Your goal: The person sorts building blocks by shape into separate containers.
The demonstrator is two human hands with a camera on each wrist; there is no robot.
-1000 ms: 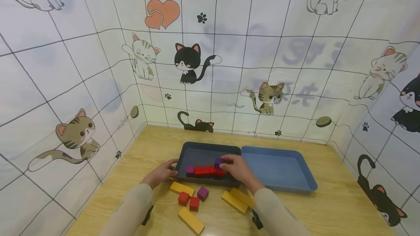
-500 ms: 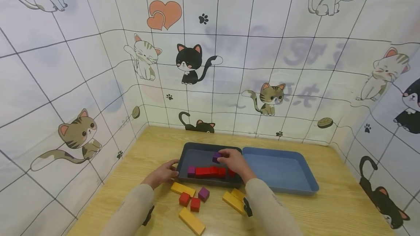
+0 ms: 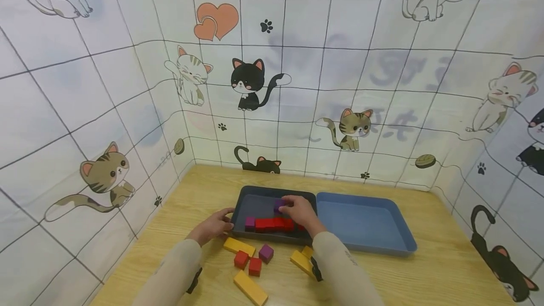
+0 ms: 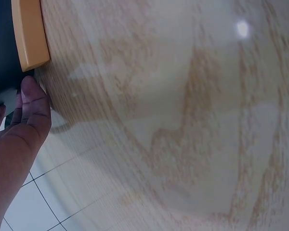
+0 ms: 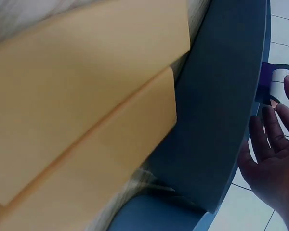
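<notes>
Head view: right hand (image 3: 301, 210) pinches a half-hidden purple cube (image 3: 278, 204); left hand (image 3: 214, 226) touches dark tray (image 3: 257, 204), grip unclear.

Between the left hand (image 3: 214, 225) and the purple cube (image 3: 278, 205) in the right hand (image 3: 301, 210), the dark tray (image 3: 256, 203) leaves room to pass, but a row of red blocks (image 3: 274, 224) stands across its near side. To the right of the right hand, only the rim of the blue tray (image 3: 363, 221) is in the way. Nearer the body than both hands, loose red cubes (image 3: 255, 267) and yellow blocks (image 3: 250, 288) obstruct the worktop (image 3: 172, 216); left of the left hand, it is free up to the wall (image 3: 140, 174).
</notes>
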